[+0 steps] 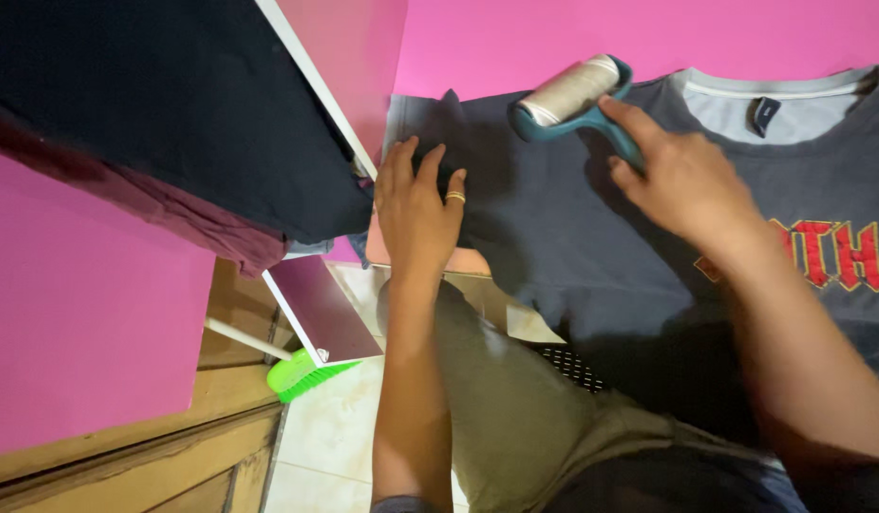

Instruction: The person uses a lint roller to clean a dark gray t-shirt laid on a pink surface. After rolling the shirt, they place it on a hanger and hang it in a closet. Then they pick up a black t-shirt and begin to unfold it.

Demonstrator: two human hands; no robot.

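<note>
A pink table surface (553, 38) extends beyond both hands and bears a dark grey T-shirt (572, 237), laid flat with its collar beyond the right hand and red lettering just to the right of that wrist. The shirt's sleeve lies under the left hand. To the left of the left hand, a stack of dark folded garments (173, 123) rests on a second pink surface, with a white-edged panel (321, 318) tilted below it. Nearer the person than the left hand, a bright green broom head (302, 375) lies on the tiled floor.

The right hand (681, 180) is closed around the teal handle of a lint roller (572, 95), index finger extended along the handle; the roller's pale sticky drum rests on the shirt near the shoulder, just beyond the fingertips. The left hand (420, 204) lies flat and open, fingers spread, pressing the sleeve; a gold ring sits on one finger. The two hands are apart, the roller between and beyond them.
</note>
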